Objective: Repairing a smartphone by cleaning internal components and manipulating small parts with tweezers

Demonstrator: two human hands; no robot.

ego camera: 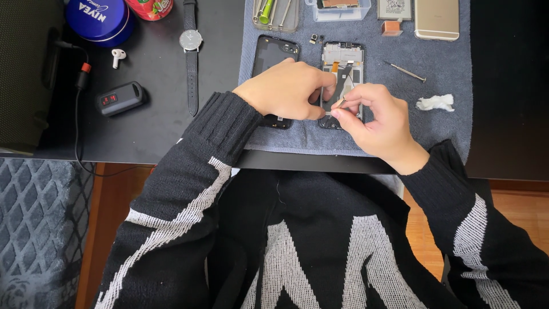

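Observation:
An opened phone frame [342, 63] with exposed parts and a flex cable lies on a grey-blue towel [446, 123]. My left hand [286, 88] rests over its lower left edge, fingers curled, pressing on the frame. My right hand [377, 120] pinches a thin metal tool [338, 104], tip at the frame's lower part. A black phone back cover [275, 51] lies just left of it, partly under my left hand.
On the towel: a small screwdriver [405, 71], a white wad [436, 103], a gold phone [436, 18], a battery [394, 8], trays with tools [275, 14]. On the black desk: a wristwatch [190, 51], a key fob [120, 98], an earbud [118, 56], a blue tin [98, 18].

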